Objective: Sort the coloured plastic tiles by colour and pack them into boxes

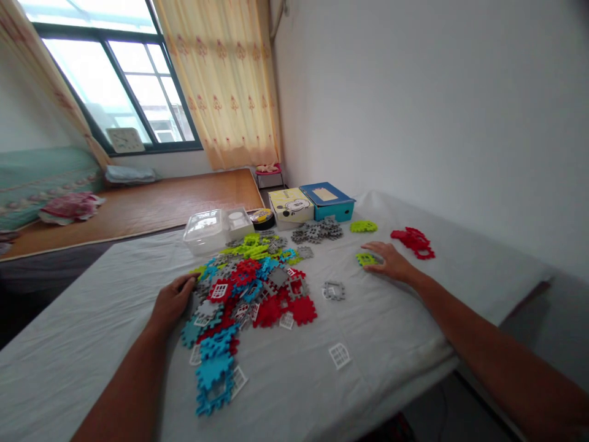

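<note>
Apparently, a green piece [365, 259] is being set apart — held by the right hand [389, 261] at the mixed pile's [271, 309] three o'clock, with a green cluster [363, 226] at its twelve. A level release seems called for. Whether anything is gripped by the left hand [172, 302], at nine, cannot be told.

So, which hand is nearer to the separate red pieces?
Right. The right hand is close to the red pieces, at their lower left in view; the left hand is at the left edge of the mixed pile.
</note>
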`<action>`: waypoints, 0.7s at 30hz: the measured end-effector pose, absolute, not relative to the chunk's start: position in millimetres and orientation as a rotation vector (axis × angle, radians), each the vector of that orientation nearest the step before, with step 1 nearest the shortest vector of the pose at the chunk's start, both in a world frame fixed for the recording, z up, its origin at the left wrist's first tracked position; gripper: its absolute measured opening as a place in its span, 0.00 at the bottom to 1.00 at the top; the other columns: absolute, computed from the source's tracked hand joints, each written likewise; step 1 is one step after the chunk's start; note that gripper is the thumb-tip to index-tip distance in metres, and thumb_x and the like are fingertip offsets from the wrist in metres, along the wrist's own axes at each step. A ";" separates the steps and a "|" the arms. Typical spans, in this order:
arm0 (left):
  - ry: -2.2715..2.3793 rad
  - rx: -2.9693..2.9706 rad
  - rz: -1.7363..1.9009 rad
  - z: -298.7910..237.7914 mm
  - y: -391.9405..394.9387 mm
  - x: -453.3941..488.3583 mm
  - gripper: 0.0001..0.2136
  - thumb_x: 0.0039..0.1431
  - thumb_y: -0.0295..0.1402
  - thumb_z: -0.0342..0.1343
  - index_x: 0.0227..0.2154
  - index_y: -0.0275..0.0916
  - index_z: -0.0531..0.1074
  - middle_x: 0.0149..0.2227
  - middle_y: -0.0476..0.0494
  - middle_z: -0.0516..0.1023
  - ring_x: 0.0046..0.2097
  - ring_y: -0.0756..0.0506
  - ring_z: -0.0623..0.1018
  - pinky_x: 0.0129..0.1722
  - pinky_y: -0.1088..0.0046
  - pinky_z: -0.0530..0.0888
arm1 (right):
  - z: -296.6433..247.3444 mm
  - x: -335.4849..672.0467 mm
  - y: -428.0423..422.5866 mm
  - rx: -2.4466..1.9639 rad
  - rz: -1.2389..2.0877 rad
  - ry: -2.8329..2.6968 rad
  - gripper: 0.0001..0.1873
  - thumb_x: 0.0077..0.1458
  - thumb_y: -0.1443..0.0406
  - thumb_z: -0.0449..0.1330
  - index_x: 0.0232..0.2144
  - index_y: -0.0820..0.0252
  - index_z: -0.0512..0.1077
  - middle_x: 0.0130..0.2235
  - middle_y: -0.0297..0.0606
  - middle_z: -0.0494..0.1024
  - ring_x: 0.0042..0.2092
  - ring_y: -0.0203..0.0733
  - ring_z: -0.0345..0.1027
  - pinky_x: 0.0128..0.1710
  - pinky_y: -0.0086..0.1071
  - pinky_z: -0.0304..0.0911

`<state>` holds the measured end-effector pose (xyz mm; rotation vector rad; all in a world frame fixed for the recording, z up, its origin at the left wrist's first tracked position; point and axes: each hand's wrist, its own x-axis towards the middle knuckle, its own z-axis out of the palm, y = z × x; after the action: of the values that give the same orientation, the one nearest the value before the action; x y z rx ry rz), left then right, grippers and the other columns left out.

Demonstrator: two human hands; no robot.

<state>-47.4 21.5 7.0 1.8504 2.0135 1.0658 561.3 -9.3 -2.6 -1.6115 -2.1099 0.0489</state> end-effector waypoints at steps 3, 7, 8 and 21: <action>2.010 1.864 1.063 6.1 22.1 -48.5 0.22 0.49 0.47 0.50 0.40 0.42 0.79 0.39 0.44 0.82 0.42 0.40 0.79 0.42 0.68 0.75 | -6.4 568.0 -3.7 -1.644 0.055 -2.205 0.28 0.50 0.55 0.62 0.54 0.52 0.70 0.56 0.41 0.72 0.56 0.50 0.64 0.56 0.44 0.59; 2.001 1.863 1.057 5.4 22.5 -49.0 0.23 0.49 0.47 0.49 0.41 0.41 0.79 0.40 0.43 0.82 0.42 0.40 0.79 0.43 0.67 0.75 | 21.0 606.5 19.6 -1.825 0.040 -2.112 0.30 0.49 0.56 0.63 0.55 0.55 0.69 0.58 0.44 0.70 0.58 0.52 0.63 0.56 0.45 0.59; 2.000 1.863 1.056 5.4 22.5 -48.7 0.23 0.49 0.48 0.49 0.41 0.40 0.79 0.40 0.43 0.82 0.43 0.39 0.79 0.44 0.67 0.75 | 30.7 611.8 26.8 -1.891 -0.014 -2.006 0.29 0.50 0.57 0.62 0.55 0.56 0.69 0.57 0.46 0.70 0.57 0.53 0.64 0.56 0.46 0.59; 1.946 1.875 1.083 5.7 18.8 -47.5 0.22 0.51 0.47 0.49 0.41 0.39 0.79 0.41 0.42 0.82 0.45 0.40 0.79 0.47 0.66 0.74 | 34.9 356.0 69.3 -1.236 0.180 -2.429 0.19 0.51 0.61 0.65 0.46 0.59 0.74 0.47 0.44 0.78 0.52 0.49 0.68 0.53 0.41 0.60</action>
<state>-47.5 18.8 5.7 1.8749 1.9458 1.0828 356.0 69.3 34.9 -1.2356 -2.4290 0.1797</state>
